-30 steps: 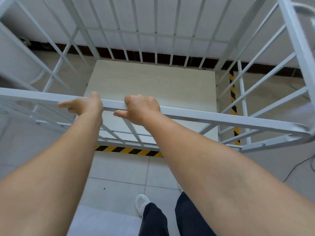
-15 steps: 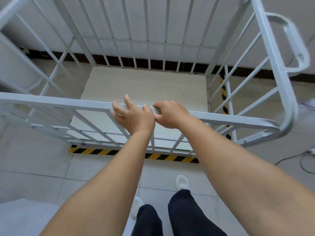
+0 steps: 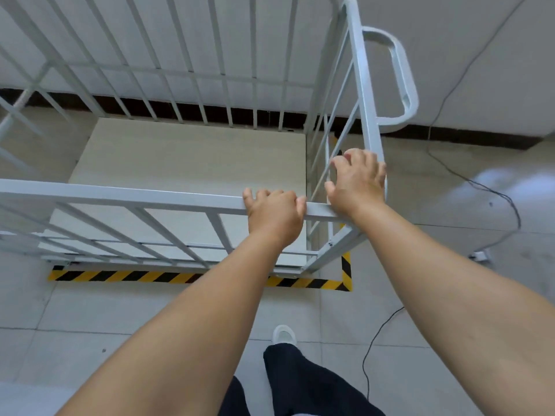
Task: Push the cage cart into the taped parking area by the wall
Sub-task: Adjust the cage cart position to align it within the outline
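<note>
A: Against the wall point(image 3: 450, 40), inside the striped tape point(image 3: 168, 277), stands the cart point(image 3: 126, 197). Its pale floor board point(image 3: 192, 163) lies just behind the front strip of tape, and its far bars run close along the dark skirting point(image 3: 468, 139).

B: And the right side?

A: The tape turns a corner at the cart's near right post and runs back toward the wall just outside that side. A loop handle point(image 3: 399, 73) sticks out from the right-hand frame.

B: Where are the hands?

A: Both at the near right corner. The left hand point(image 3: 274, 217) is on the near top rail, fingers curled over it and closed around the bar. The right hand point(image 3: 357, 181) lies on the corner where that rail meets the side rail, fingers spread and reaching forward along the side rail, palm down on the metal rather than wrapped.

B: Anything else around?

A: Tiled floor point(image 3: 90, 319), a black cable point(image 3: 480, 187) trailing down the wall and across the tiles to the right, and the person's dark trousers point(image 3: 303, 382) and one white shoe point(image 3: 283, 334) below.
</note>
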`<state>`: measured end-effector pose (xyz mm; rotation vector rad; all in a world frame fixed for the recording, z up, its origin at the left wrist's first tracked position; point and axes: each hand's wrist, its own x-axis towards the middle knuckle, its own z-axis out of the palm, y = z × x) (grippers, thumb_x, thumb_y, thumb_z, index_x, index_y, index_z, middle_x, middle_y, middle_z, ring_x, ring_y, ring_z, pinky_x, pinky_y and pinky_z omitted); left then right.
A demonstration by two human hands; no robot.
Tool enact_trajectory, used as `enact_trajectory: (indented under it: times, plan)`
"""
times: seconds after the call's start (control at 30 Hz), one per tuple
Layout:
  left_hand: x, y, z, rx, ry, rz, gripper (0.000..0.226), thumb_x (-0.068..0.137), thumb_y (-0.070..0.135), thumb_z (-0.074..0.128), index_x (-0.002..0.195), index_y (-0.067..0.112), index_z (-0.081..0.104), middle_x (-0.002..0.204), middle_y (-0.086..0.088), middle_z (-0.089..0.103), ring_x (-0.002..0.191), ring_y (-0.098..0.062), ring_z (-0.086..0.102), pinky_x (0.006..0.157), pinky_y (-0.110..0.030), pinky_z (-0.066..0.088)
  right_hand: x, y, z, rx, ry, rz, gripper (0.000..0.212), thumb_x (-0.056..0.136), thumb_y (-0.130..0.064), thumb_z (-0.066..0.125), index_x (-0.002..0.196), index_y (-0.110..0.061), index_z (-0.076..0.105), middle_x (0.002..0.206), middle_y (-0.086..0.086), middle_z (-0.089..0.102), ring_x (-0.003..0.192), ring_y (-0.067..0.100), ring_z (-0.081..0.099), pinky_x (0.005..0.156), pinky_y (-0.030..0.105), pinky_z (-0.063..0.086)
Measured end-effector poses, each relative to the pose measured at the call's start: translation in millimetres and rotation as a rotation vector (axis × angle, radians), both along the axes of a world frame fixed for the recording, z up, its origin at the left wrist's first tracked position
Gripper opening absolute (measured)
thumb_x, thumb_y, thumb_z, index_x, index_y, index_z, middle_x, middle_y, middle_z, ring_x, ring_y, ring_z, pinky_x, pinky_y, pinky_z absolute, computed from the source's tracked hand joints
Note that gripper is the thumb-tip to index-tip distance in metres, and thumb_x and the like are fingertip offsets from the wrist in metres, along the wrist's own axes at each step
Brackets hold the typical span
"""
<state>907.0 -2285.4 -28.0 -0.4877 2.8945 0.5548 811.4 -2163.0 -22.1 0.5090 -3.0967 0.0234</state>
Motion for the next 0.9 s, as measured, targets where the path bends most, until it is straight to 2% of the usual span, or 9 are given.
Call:
enact_trajectory:
  times: [0.07,0.17,0.27,0.33,0.43,0.5,0.6,0.77,0.9]
  plan:
    - [-10,18,0,-0.053,0.007,-0.084,0.047,0.100,0.041,0.023,0.095,0.020,0.065,0.094,-0.001,0.065,0.096,-0.025,0.053,0.103,-0.043,0.024,-7,26,-4,-0.045,-0.011,-0.139,0.055,0.083,-0.025,0.060,0.134,-0.023,0.038,0.143,0.005,0.027,0.131,0.028,0.024,0.107,0.040,0.020]
    - [-23,27,0,-0.102,-0.022,-0.141,0.056,0.101,0.044,0.018,0.081,0.017,0.063,0.077,-0.002,0.063,0.076,-0.023,0.055,0.089,-0.038,0.034,-13,44,-9,-0.332,-0.187,-0.303,0.068,0.088,-0.019,0.059,0.144,-0.020,0.021,0.146,0.003,0.019,0.117,0.026,0.041,0.097,0.038,0.039]
    - [-28,25,-2,-0.161,-0.063,-0.158,0.065,0.100,0.048,0.013,0.073,0.014,0.060,0.066,-0.003,0.057,0.065,-0.022,0.051,0.073,-0.035,0.036,-19,48,-12,-0.574,-0.273,-0.476,0.059,0.092,-0.019,0.055,0.142,-0.017,0.023,0.138,0.008,0.036,0.100,0.026,0.053,0.089,0.041,0.048]
    - [-28,24,-4,-0.219,-0.060,-0.184,0.067,0.100,0.048,0.011,0.072,0.013,0.061,0.061,-0.003,0.053,0.060,-0.021,0.048,0.062,-0.032,0.034,-20,48,-15,-0.577,-0.326,-0.548,0.045,0.095,-0.024,0.050,0.134,-0.013,0.031,0.117,0.010,0.050,0.097,0.029,0.055,0.084,0.043,0.050]
    - [-27,24,-3,-0.266,-0.051,-0.216,0.068,0.101,0.046,0.009,0.072,0.012,0.060,0.058,-0.003,0.048,0.054,-0.019,0.043,0.051,-0.029,0.030,-18,46,-15,-0.541,-0.338,-0.577,0.035,0.097,-0.027,0.045,0.126,-0.010,0.036,0.103,0.008,0.048,0.090,0.028,0.051,0.077,0.042,0.048]
    - [-25,22,-3,-0.268,-0.044,-0.225,0.065,0.101,0.044,0.010,0.073,0.013,0.060,0.058,-0.003,0.047,0.053,-0.019,0.042,0.048,-0.028,0.029,-15,44,-13,-0.526,-0.336,-0.584,0.033,0.097,-0.027,0.044,0.124,-0.010,0.036,0.106,0.010,0.048,0.092,0.029,0.051,0.083,0.044,0.050]
    - [-15,15,-7,-0.257,-0.017,-0.217,0.059,0.101,0.041,0.014,0.073,0.015,0.058,0.059,-0.003,0.045,0.062,-0.023,0.045,0.048,-0.027,0.026,-4,38,-13,-0.511,-0.342,-0.581,0.031,0.098,-0.026,0.043,0.123,-0.009,0.035,0.112,0.012,0.053,0.097,0.031,0.056,0.086,0.045,0.050]
    - [14,-5,-12,-0.253,0.014,-0.209,0.055,0.100,0.039,0.018,0.072,0.018,0.060,0.070,-0.003,0.050,0.075,-0.023,0.046,0.060,-0.030,0.031,26,24,-18,-0.518,-0.346,-0.560,0.028,0.100,-0.024,0.042,0.121,-0.008,0.034,0.102,0.008,0.051,0.090,0.029,0.052,0.072,0.039,0.044]
    - [26,-19,-13,-0.253,0.017,-0.188,0.049,0.099,0.038,0.020,0.068,0.021,0.054,0.071,-0.003,0.050,0.075,-0.024,0.045,0.061,-0.029,0.031,41,13,-19,-0.516,-0.335,-0.550,0.029,0.100,-0.023,0.042,0.123,-0.007,0.034,0.092,0.004,0.045,0.082,0.025,0.048,0.067,0.037,0.039]
